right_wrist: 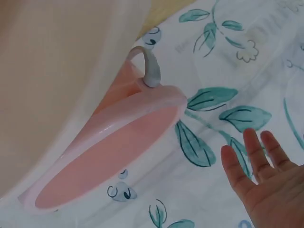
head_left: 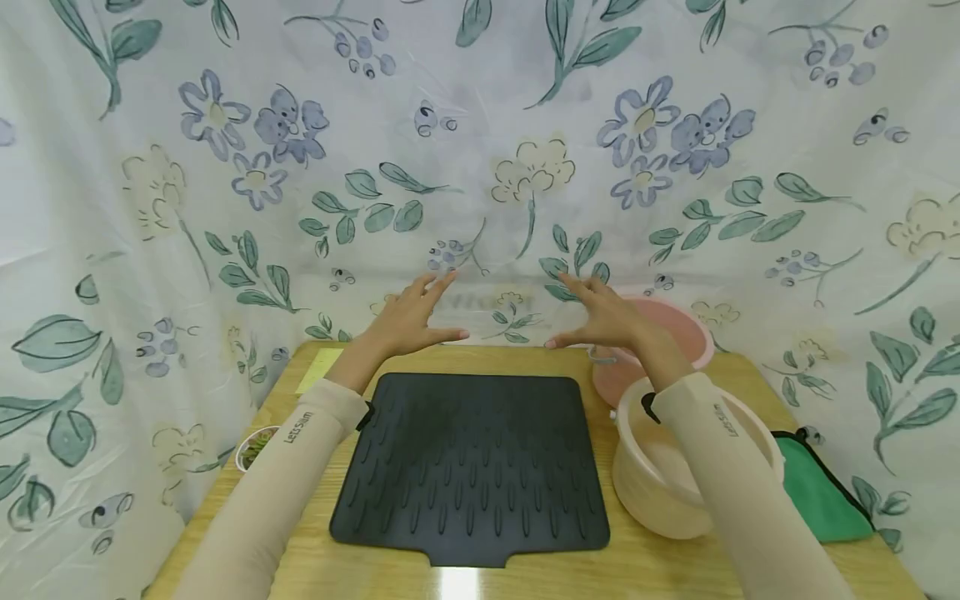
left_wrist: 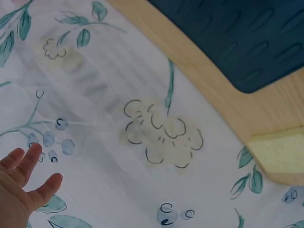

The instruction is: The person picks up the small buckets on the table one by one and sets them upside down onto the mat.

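Both hands are raised over the far side of the table with nothing in them. My left hand [head_left: 408,321] has its fingers spread and its thumb pointing right, above the back left of a dark ribbed mat [head_left: 471,467]. Facing it, my right hand [head_left: 603,317] holds its fingers apart, thumb pointing left, in front of a pink bucket [head_left: 678,325]. A cream bucket [head_left: 652,492] stands below my right forearm, partly hidden by the sleeve. In the right wrist view the pink bucket [right_wrist: 118,137] shows a grey handle end, apart from the fingers.
A yellow sheet or sponge [head_left: 318,368] lies at the table's back left. Near the left edge is a small potted plant [head_left: 257,446], partly behind the sleeve. A green pouch [head_left: 828,492] lies at the right edge. A flowered curtain [head_left: 480,208] hangs behind the table [head_left: 375,575].
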`<state>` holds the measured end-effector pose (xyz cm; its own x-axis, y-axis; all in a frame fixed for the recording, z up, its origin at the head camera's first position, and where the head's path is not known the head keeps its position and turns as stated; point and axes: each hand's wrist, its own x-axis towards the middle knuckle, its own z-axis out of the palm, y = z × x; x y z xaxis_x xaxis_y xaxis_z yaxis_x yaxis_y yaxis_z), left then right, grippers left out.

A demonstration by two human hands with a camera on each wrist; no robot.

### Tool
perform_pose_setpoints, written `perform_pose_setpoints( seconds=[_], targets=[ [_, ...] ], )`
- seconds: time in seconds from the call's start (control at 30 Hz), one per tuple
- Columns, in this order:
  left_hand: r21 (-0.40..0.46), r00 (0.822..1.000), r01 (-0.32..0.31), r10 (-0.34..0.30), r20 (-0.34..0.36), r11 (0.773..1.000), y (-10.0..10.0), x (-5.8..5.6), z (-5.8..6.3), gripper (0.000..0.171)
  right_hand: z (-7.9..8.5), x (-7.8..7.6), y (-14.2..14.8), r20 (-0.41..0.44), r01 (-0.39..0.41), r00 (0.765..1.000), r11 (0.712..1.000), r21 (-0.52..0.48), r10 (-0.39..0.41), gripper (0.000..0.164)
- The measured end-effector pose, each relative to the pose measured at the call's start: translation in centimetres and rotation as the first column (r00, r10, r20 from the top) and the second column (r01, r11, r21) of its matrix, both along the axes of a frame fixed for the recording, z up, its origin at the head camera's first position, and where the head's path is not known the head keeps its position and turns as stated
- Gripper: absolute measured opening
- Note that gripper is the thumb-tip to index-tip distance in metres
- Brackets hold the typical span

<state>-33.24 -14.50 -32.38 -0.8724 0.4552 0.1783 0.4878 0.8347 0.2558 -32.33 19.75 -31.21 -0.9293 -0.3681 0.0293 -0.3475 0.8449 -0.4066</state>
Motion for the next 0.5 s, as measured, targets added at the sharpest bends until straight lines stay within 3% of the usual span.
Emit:
perform_pose_setpoints(
  seconds=[0.3,0.5],
  targets=[
    [0.135,0.997,0.056,-0.063,0.051,0.989,-0.6,1.6,-0.6,0.097,0.4,1.8,-0.2,0.051,-0.049,0.997,0.999,-0.022,0.050,0.120],
    [0.247,0.987,0.091,-0.121,0.106,0.965,-0.8,2.6,-1.2,0.092,0.1,2.9,0.1,0.078,-0.089,0.993,0.995,-0.054,0.094,0.119]
  ],
)
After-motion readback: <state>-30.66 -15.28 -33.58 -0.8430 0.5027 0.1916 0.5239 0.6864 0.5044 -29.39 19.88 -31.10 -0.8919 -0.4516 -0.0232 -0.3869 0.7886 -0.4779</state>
